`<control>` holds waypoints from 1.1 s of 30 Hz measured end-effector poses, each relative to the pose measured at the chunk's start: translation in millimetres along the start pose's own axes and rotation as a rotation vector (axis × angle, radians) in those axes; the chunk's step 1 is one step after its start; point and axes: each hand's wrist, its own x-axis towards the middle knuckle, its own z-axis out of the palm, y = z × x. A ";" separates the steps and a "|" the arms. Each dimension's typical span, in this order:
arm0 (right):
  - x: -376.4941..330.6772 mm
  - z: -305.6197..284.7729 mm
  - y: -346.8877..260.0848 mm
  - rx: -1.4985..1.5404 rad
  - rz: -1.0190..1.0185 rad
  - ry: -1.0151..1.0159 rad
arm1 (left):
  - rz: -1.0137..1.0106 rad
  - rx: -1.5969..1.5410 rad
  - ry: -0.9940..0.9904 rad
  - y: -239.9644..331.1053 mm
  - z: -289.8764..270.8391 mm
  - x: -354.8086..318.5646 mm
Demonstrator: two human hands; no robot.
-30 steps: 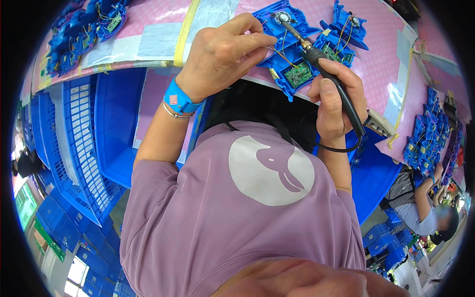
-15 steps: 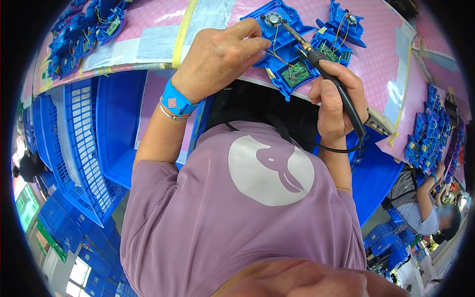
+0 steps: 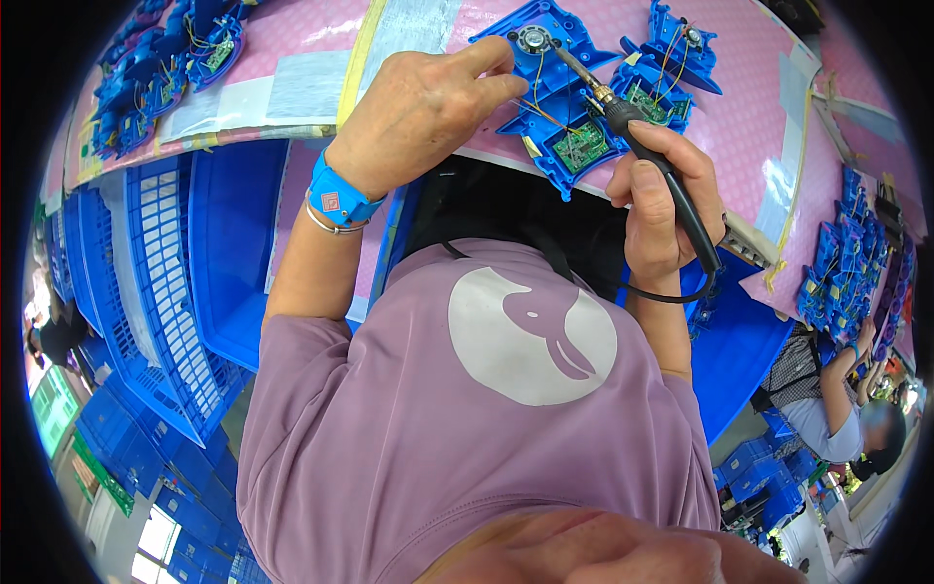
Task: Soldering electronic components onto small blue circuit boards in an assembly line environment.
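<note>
My right hand (image 3: 671, 190) grips a soldering iron (image 3: 662, 161) by its black handle. The iron's tip points up and left, close to the edge of a small round speaker (image 3: 534, 40); whether they touch I cannot tell. This speaker sits in an opened blue plastic housing (image 3: 555, 92), whose lower part holds a green circuit board (image 3: 581, 146). My left hand (image 3: 428, 117) is closed in a pinch at the housing's left side. From its fingertips a thin reddish wire (image 3: 548, 116) runs toward the board. Another thin wire hangs below the speaker.
A second opened blue housing (image 3: 671, 58) with speaker and board lies just right. More blue housings (image 3: 165, 78) are piled at the far left of the pink-covered table (image 3: 749, 127). Blue crates (image 3: 229, 253) stand below left. At the right, a co-worker (image 3: 827, 399) reaches toward other housings (image 3: 842, 258).
My left hand has shifted slightly left, still pinched. The soldering iron and the housing have barely moved.
</note>
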 end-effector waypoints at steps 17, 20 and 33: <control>-0.4 -1.2 0.4 0.024 0.034 0.006 | 0.036 -0.054 -0.051 -1.7 -2.8 1.6; -1.3 -1.4 1.5 0.030 0.036 0.007 | 0.045 -0.055 -0.029 -1.1 -2.8 1.9; -1.7 -2.4 -0.1 0.031 0.029 0.011 | 0.064 -0.029 -0.023 -1.5 -5.0 1.3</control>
